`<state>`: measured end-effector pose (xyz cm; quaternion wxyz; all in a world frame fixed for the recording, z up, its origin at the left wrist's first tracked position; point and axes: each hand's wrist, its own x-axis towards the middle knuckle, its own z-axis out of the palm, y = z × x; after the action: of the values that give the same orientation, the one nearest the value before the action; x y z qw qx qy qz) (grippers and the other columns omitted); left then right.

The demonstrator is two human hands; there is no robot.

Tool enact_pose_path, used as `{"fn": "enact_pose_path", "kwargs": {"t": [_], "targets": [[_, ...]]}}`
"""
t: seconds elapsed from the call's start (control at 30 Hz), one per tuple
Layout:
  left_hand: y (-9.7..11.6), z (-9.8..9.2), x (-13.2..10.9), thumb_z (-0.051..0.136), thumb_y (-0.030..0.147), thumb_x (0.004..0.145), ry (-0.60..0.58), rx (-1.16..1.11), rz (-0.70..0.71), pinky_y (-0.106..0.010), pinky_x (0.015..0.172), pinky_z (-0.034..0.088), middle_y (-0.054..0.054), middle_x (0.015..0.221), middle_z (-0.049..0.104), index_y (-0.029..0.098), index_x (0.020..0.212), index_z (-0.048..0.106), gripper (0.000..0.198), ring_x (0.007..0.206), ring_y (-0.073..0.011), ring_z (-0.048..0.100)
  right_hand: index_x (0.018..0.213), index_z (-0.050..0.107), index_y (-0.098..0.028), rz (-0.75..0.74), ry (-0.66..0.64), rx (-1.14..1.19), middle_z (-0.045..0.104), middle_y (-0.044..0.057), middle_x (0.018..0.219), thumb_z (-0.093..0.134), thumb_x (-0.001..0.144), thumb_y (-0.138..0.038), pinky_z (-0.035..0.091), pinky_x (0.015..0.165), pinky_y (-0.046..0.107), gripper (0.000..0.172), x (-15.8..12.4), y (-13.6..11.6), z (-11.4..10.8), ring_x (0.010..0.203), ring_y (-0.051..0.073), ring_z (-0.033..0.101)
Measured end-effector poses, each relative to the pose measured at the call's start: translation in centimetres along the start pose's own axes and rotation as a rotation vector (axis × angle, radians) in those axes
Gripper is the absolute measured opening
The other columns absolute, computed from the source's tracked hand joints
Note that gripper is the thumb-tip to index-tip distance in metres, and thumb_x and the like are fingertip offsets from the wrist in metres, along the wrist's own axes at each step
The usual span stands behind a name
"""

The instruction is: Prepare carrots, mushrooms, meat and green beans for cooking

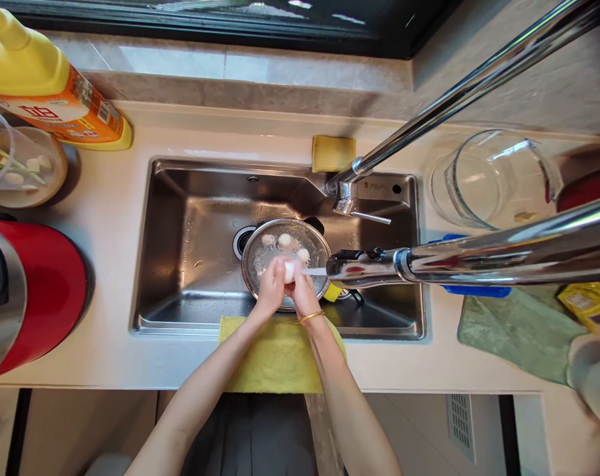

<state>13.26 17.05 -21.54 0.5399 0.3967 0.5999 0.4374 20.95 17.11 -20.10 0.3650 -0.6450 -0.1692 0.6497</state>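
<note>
Over the sink, my left hand (272,284) and my right hand (302,291) are closed together around a white button mushroom (289,271). A stream of water (314,272) from the faucet head (362,268) runs onto the mushroom and my fingers. Directly below is a round metal bowl (247,277) with water in it. Several more pale mushrooms (284,240) lie in the bowl, beyond my hands. My fingers and the water partly cover the held mushroom.
The steel sink (180,231) surrounds the bowl. A yellow cloth (264,363) hangs over the front edge, and a yellow sponge (334,153) sits behind. A glass bowl (498,178) stands right; a yellow bottle (26,66) and red appliance (46,291) stand left.
</note>
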Motion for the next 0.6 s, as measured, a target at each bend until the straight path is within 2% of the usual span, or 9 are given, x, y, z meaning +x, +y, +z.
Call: {"fn": "enact_pose_path", "kwargs": {"t": [0.07,0.13,0.2,0.27,0.33,0.43,0.5,0.6], "targets": [[0.0,0.6,0.4,0.025,0.054,0.093,0.071,-0.052,-0.109,-0.029,0.076,0.048,-0.009,0.088,0.068,0.015,0.091,0.063,0.054,0.081,-0.0179,0.063,0.099,0.066,-0.018,-0.024,0.021,-0.024,0.070,0.006,0.092,0.055,0.075,-0.061,0.054,0.071,0.028,0.051,0.2,0.0,-0.2,0.094,0.021,0.063],[0.0,1.0,1.0,0.026,0.056,0.092,0.093,-0.162,-0.298,-0.028,0.066,0.049,-0.007,0.078,0.067,0.014,0.087,0.062,0.056,0.071,-0.0173,0.062,0.097,0.066,-0.019,-0.039,0.013,-0.030,0.070,0.004,0.086,0.056,0.076,-0.059,0.054,0.065,0.025,0.046,0.2,-0.2,-0.3,0.085,0.019,0.064],[0.1,1.1,1.4,0.028,0.057,0.091,0.057,-0.275,-0.505,-0.026,0.055,0.046,-0.004,0.064,0.063,0.014,0.087,0.062,0.055,0.056,-0.0152,0.058,0.098,0.066,-0.020,-0.022,-0.027,-0.033,0.068,0.002,0.074,0.055,0.078,-0.057,0.053,0.056,0.024,0.044,0.1,-0.5,-0.4,0.069,0.016,0.063],[0.3,0.8,1.5,0.027,0.061,0.089,-0.017,-0.320,-0.639,-0.025,0.044,0.039,0.000,0.049,0.053,0.014,0.087,0.062,0.059,0.040,-0.0120,0.046,0.101,0.066,-0.019,0.022,-0.098,-0.035,0.062,0.000,0.061,0.055,0.079,-0.057,0.050,0.048,0.024,0.045,-0.1,-0.6,-0.5,0.052,0.013,0.055],[0.5,0.6,1.3,0.026,0.067,0.087,-0.064,-0.291,-0.608,-0.024,0.040,0.034,0.003,0.044,0.045,0.014,0.090,0.061,0.063,0.034,-0.0096,0.037,0.101,0.065,-0.018,0.070,-0.151,-0.024,0.057,-0.002,0.054,0.054,0.079,-0.057,0.046,0.042,0.023,0.047,-0.1,-0.6,-0.4,0.044,0.011,0.049],[0.7,0.6,0.5,0.047,0.068,0.078,-0.023,-0.190,-0.329,-0.023,0.050,0.042,0.000,0.062,0.058,0.016,0.096,0.058,0.056,0.049,-0.0103,0.049,0.103,0.064,-0.020,0.077,-0.100,0.030,0.060,-0.001,0.059,0.054,0.079,-0.058,0.046,0.045,0.022,0.045,0.1,-0.4,-0.3,0.052,0.013,0.055],[0.7,0.9,0.1,0.058,0.064,0.074,0.021,-0.134,-0.197,-0.023,0.060,0.045,-0.002,0.074,0.062,0.016,0.094,0.057,0.052,0.062,-0.0118,0.055,0.103,0.063,-0.021,0.063,-0.040,0.047,0.063,-0.001,0.065,0.053,0.079,-0.058,0.046,0.048,0.022,0.045,0.2,-0.3,-0.3,0.060,0.014,0.058],[0.5,1.4,0.1,0.044,0.066,0.081,0.038,-0.124,-0.204,-0.023,0.057,0.044,-0.002,0.069,0.060,0.015,0.087,0.059,0.053,0.060,-0.0122,0.054,0.097,0.062,-0.019,0.072,-0.026,0.039,0.060,-0.001,0.061,0.051,0.079,-0.060,0.041,0.042,0.020,0.046,0.1,-0.4,-0.3,0.054,0.012,0.053]]}}
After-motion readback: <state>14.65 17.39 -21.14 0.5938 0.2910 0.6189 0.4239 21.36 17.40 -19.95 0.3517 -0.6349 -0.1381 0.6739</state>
